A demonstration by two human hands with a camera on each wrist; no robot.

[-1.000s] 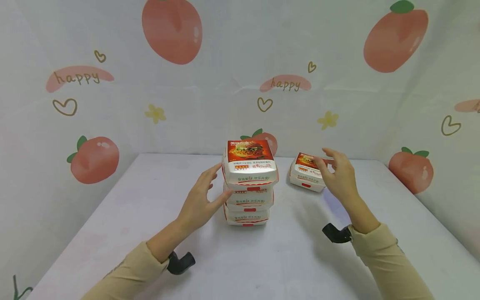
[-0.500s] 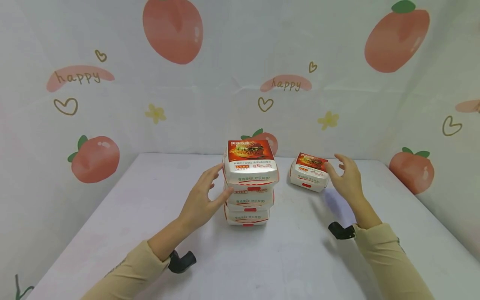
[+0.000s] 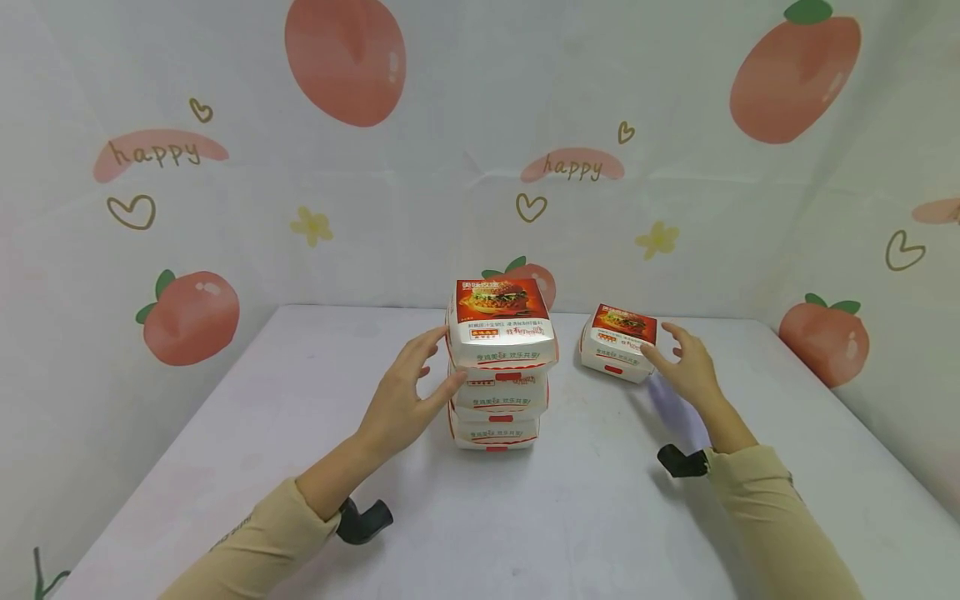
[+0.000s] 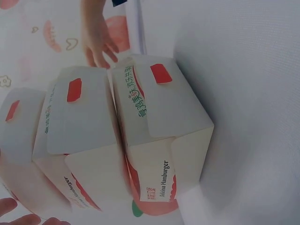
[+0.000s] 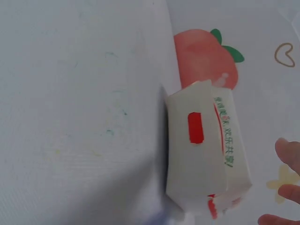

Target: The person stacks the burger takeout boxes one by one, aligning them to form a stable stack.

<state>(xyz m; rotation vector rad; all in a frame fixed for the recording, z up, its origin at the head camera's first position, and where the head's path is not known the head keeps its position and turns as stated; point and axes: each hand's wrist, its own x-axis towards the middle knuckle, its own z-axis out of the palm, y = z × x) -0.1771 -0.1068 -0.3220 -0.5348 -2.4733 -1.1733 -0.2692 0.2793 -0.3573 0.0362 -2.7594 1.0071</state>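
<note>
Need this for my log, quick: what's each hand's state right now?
Left hand: open, beside the stack of three boxes; contact unclear.
Right hand: open, holding nothing, near the single box.

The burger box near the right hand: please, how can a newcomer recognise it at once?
On the white table, look right of the three-box stack, toward the back. The burger box sits beside the person's right hand. Unlike the stacked three, it stands alone.
</note>
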